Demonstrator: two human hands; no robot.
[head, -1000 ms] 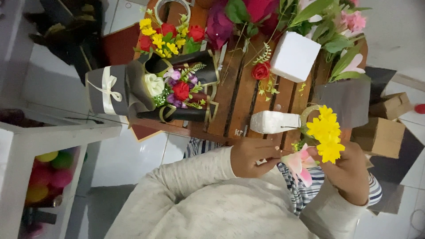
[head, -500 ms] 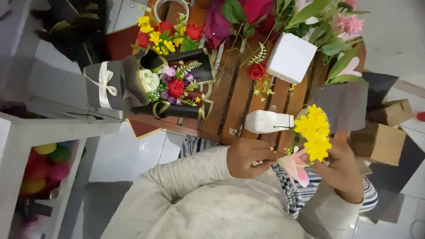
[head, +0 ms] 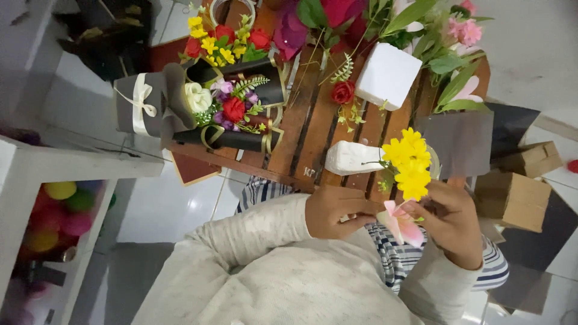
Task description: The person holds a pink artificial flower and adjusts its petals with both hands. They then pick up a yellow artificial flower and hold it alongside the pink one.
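Left hand (head: 337, 210) and right hand (head: 451, 219), lower centre of frame: fingers of both grasping the yellow flower sprig (head: 410, 164) above the bench (head: 313, 129).

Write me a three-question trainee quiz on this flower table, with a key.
1. True or false: the yellow flowers lie inside the cardboard box.
2. What colour is the flower held between the left hand and the right hand? A pink, B blue, C green.
3. Fill in: the two white foam blocks rest on the slatted wooden ____.

Key
1. False: they stand up just above the hands, at the near edge of the table.
2. A.
3. table.
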